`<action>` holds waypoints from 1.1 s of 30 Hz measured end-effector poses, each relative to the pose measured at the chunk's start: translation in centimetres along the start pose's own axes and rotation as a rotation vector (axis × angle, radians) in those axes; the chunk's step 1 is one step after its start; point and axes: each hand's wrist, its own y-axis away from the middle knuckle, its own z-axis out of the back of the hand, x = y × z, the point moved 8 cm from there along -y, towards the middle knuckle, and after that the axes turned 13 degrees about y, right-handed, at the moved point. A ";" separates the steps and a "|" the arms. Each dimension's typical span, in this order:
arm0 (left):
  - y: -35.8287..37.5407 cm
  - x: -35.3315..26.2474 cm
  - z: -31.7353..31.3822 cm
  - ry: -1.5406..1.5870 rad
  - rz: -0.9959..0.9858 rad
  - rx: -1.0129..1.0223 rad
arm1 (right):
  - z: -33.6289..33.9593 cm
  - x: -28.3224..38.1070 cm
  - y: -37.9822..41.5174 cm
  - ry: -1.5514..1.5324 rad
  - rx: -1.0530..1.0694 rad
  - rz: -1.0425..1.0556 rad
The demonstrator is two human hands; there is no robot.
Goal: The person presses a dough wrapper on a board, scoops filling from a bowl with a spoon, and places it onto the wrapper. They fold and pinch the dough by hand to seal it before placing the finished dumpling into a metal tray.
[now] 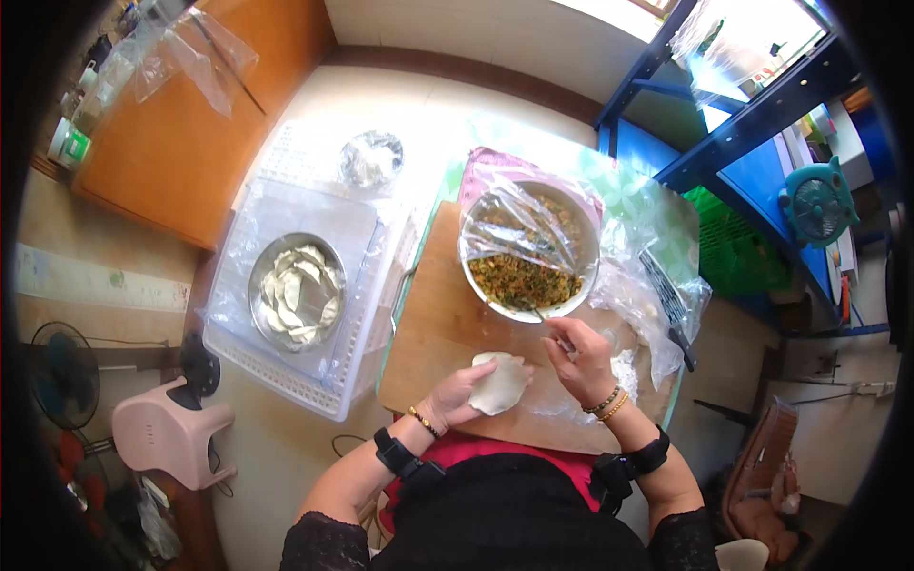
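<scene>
A round, pale dumpling wrapper [498, 386] lies across the palm of my left hand [459, 394], with the thumb over its edge. My right hand [583, 362] is closed in a pinch at the near rim of a white bowl [476, 290]. From its fingertips a thin utensil [539, 314] reaches into the bowl; whether it is a spoon cannot be made out. Chopped green and yellow filling [519, 278] fills the bowl, partly covered by clear plastic film [524, 224]. Under both hands is a wooden board [433, 328].
To the left, a round metal tray [257, 309] holding several folded dumplings [286, 295] sits on a plastic storage box [224, 328]. White flour [624, 373] and a dark-handled knife [682, 347] are at right, beside crumpled plastic bags [624, 285]. A pink stool [157, 423] stands on the floor.
</scene>
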 end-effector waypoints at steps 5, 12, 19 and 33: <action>1.4 0.5 -2.6 -0.067 0.052 0.026 | 0.1 1.5 -2.1 0.104 -0.009 0.186; 2.0 0.6 -3.1 -0.122 0.066 0.061 | 4.5 4.4 -1.6 0.298 -0.100 0.363; 2.4 1.6 -2.5 -0.133 0.092 0.029 | 6.7 4.9 -1.0 0.460 -0.174 0.359; 2.2 0.7 -2.0 -0.214 0.020 -0.036 | 1.9 1.6 -3.3 0.245 -0.122 0.175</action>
